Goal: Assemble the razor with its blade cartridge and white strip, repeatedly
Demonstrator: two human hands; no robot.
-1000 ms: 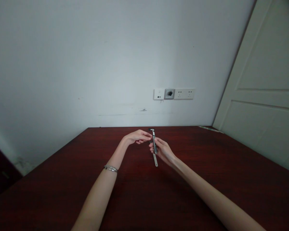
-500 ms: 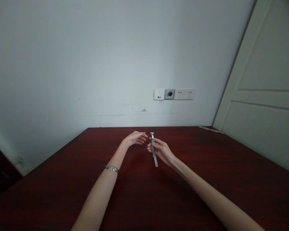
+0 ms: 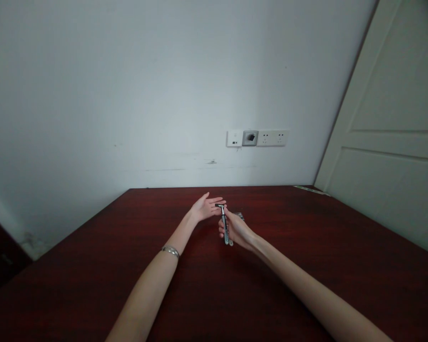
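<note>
In the head view my right hand (image 3: 239,229) is closed around the grey handle of a razor (image 3: 225,228), which stands nearly upright with its dark T-shaped head at the top. A pale handle end (image 3: 231,242) shows beside the razor's lower end, and a grey piece (image 3: 240,216) peeks out behind my knuckles. I cannot tell whether these belong to the razor. My left hand (image 3: 205,208) is open, palm turned up and fingers stretched towards the razor head. Its fingertips come close to the head; whether they touch is unclear.
Both arms rest over a dark red wooden table (image 3: 185,294). Behind it rises a white wall (image 3: 178,95) with a row of sockets (image 3: 257,138). A pale panelled door (image 3: 388,142) stands to the right, and a thin strip (image 3: 310,190) lies at the table's far right corner.
My left hand has turned its palm up and spread its fingers, moving slightly right. The razor's head has come lower and a little left; a grey piece now shows behind my right hand.
</note>
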